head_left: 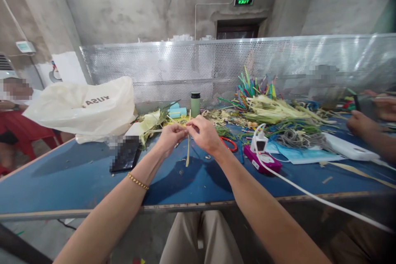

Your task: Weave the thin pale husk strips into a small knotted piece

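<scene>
Strip (187,154) runs upright through the meeting point of two hands!
And it's the right hand (202,132) that sits nearer, thumb and fingers pinched on it; the left hand (171,138) brings its fingertips right alongside, though whether they clamp too, I can't tell. Long axis near vertical, short end poking above the grip, longer tail dangling below, over the blue table (102,192), green bottle (195,106) beyond.

At lower left, the blue flat counter (68,177) leaves open room below the flat black device (130,159). At right, the purple boxy power block (265,164) and long white cable (309,192) obstruct passage; at centre, a black-lidded green cylindrical bottle (195,106) blocks space beyond the right hand (206,134).
</scene>
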Available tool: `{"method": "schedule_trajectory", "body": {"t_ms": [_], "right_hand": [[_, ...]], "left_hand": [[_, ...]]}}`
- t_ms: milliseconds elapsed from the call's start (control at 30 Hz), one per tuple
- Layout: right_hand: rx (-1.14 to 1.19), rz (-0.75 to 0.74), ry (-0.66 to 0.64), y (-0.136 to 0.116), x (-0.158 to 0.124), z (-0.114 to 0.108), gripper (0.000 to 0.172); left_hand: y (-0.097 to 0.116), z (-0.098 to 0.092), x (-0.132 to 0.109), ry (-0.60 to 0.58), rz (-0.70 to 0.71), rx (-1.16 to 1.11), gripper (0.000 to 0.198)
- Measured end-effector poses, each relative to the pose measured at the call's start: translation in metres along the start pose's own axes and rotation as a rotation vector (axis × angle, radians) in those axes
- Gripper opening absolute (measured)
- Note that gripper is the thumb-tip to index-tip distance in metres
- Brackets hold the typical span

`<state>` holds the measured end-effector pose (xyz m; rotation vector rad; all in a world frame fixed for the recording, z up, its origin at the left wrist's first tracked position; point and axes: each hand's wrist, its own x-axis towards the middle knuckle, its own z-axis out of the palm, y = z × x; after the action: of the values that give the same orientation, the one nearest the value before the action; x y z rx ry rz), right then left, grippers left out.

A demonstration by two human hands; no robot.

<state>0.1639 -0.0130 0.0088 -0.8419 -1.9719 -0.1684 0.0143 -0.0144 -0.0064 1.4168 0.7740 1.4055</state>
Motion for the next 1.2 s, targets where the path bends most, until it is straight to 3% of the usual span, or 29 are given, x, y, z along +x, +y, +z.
{"method": "schedule_trajectory", "body": {"t_ms": [233, 400, 667, 1200], "right_hand": [[0.156, 0.079, -0.045, -0.002, 0.004, 0.002, 0.01], [0.32, 0.144, -0.065, 0.004, 0.004, -0.001, 0.01], [0.422, 0.208, 0.0, -0.002, 0.003, 0.0, 0.011], [0.351, 0.237, 0.1, -0.003, 0.001, 0.008, 0.012]], "left_hand": [[0.005, 0.007, -0.007, -0.131, -0.021, 0.112, 0.016], [0.01, 0.006, -0.009, -0.151, -0.035, 0.111, 0.021], [0.014, 0.004, -0.011, -0.245, -0.055, 0.085, 0.025], [0.013, 0.007, -0.012, -0.204, -0.024, 0.148, 0.024]]}}
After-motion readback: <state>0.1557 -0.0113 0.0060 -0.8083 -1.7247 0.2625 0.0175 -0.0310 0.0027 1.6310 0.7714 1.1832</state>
